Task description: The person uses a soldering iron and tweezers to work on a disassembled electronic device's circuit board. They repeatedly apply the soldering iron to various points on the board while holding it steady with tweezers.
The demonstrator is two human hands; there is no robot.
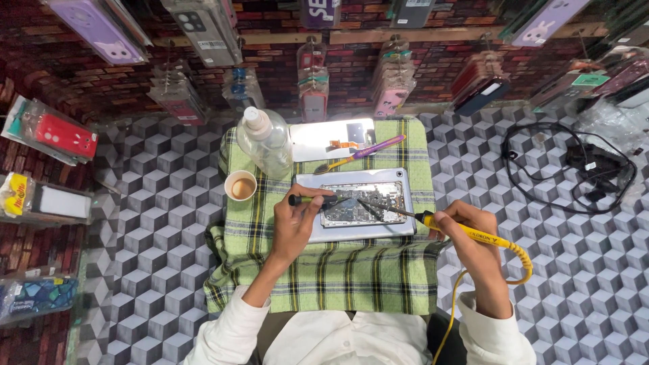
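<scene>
While the left hand [295, 223] clamps a black-handled screwdriver [312, 200], the right hand [466, 226] grips a yellow soldering iron [466, 233], both tips on the opened silver tablet [362, 203] atop green plaid cloth [324, 270].

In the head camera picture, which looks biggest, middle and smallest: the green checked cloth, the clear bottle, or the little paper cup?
1. Green checked cloth, by far the largest.
2. Clear bottle.
3. Paper cup, the smallest.
</scene>
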